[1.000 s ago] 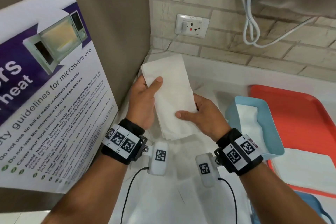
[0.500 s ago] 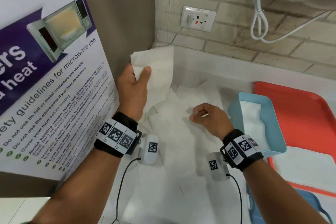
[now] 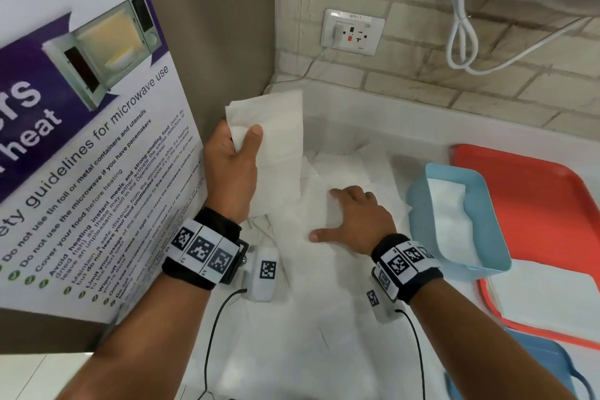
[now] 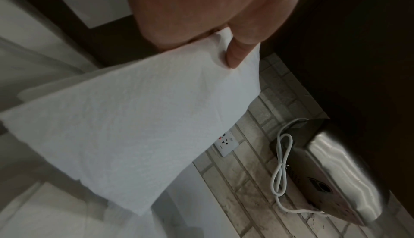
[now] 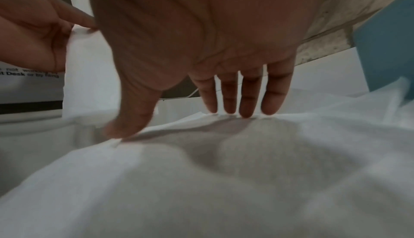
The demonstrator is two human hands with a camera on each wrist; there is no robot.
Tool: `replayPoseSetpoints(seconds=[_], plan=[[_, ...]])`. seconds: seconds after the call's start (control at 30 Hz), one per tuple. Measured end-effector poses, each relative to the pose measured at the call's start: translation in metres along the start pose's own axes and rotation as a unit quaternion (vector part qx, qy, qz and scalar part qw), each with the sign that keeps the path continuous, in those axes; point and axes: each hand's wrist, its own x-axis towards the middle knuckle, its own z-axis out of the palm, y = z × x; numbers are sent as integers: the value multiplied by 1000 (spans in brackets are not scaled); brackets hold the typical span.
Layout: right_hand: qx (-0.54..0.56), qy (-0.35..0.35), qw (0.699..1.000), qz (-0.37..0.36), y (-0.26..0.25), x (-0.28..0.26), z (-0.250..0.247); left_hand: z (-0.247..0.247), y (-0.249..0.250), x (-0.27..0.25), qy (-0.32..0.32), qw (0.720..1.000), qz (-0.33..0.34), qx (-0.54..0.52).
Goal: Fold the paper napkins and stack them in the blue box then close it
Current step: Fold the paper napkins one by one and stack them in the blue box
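White, soft, faintly embossed paper everywhere: a loose heap of napkins sprawls over the pale surface in the middle, creased and overlapping. The left hand pinches one folded napkin at its upper corner, thumb on the front and fingers curled behind, so the long rectangle hangs upright at the far left, clear of the heap; the left wrist view shows its pebbled texture and one torn-looking lower edge. That lift probably keeps the fold from slipping apart while the other hand works. The right hand lies flat and spread, holding nothing, fingers straight with their tips pressing the heap, likely to pin or smooth the next sheet. Just right of it stands the blue box, a thin-walled plastic tub with rounded corners, open, with white napkins already laid inside, so stacking is under way but not finished. The box sits on the near left edge of a smooth red tray, close enough for a short carry. A blue piece at the near right may be the lid; I cannot tell.
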Motion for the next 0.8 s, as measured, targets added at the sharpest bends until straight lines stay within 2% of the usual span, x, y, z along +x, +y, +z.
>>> replayPoseSetpoints(seconds=[0.1, 0.27, 0.47, 0.57, 0.63, 0.7, 0.8], plan=[[14, 17, 999, 40, -3, 6, 3, -3, -1, -1, 1, 1000, -3, 3], [117, 21, 990, 74, 1, 16, 5, -6, -2, -2, 4, 1000, -3, 9], [149, -9, 981, 123, 4, 19, 3, -6, 0, -3, 5, 1000, -7, 24], [150, -25, 980, 127, 9, 22, 1, -6, 1, -3, 3, 1000, -7, 30], [189, -17, 975, 112, 12, 23, 0, -6, 1, -2, 5, 1000, -5, 29], [270, -2, 958, 101, 12, 22, 0, -6, 0, -3, 10, 1000, -5, 28], [410, -5, 908, 91, 13, 14, -5, -6, 0, -3, 13, 999, -8, 30]])
